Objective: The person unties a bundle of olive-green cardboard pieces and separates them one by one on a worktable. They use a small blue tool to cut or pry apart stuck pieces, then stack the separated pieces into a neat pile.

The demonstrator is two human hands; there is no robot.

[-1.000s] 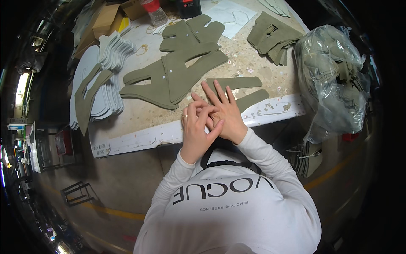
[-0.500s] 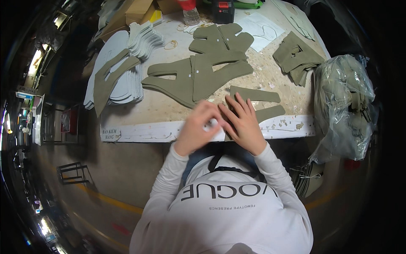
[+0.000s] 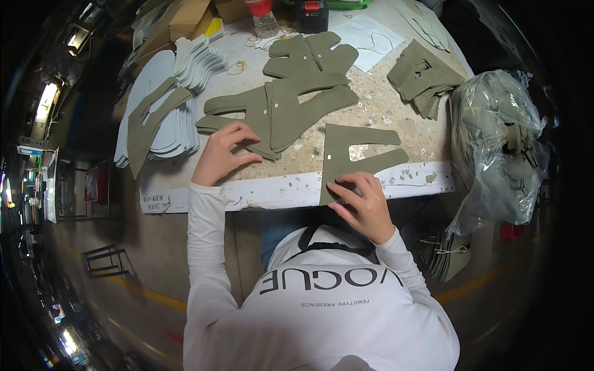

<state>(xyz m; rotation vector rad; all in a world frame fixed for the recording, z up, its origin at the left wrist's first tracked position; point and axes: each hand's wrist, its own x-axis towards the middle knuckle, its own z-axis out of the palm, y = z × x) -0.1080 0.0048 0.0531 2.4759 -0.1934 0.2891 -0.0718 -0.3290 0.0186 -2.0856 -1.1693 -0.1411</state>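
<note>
A single olive-green cut fabric piece [image 3: 336,145], forked with two prongs to the right, lies at the table's front edge with a small white sticker on it. My right hand [image 3: 364,199] rests at its lower end, fingers bent and apart, index fingertip on the fabric. To the left, my left hand [image 3: 224,153] hovers by the near edge of a stack of similar olive pieces [image 3: 247,111], thumb and fingers spread with nothing between them. An adjoining stack [image 3: 312,102] overlaps it on the right. More stickered olive pieces [image 3: 309,57] lie behind.
White cut pieces [image 3: 170,127] are stacked at the left, one olive piece [image 3: 148,127] draped over them. At the right stand a folded olive pile [image 3: 421,80] and a clear plastic bag of pieces [image 3: 498,148]. A red-capped bottle [image 3: 264,21] and cardboard box [image 3: 189,18] sit behind.
My left hand has gone left from beside my right hand to the olive stack. My right hand has slid down toward the front edge, uncovering the single piece and its sticker. The view has shifted slightly.
</note>
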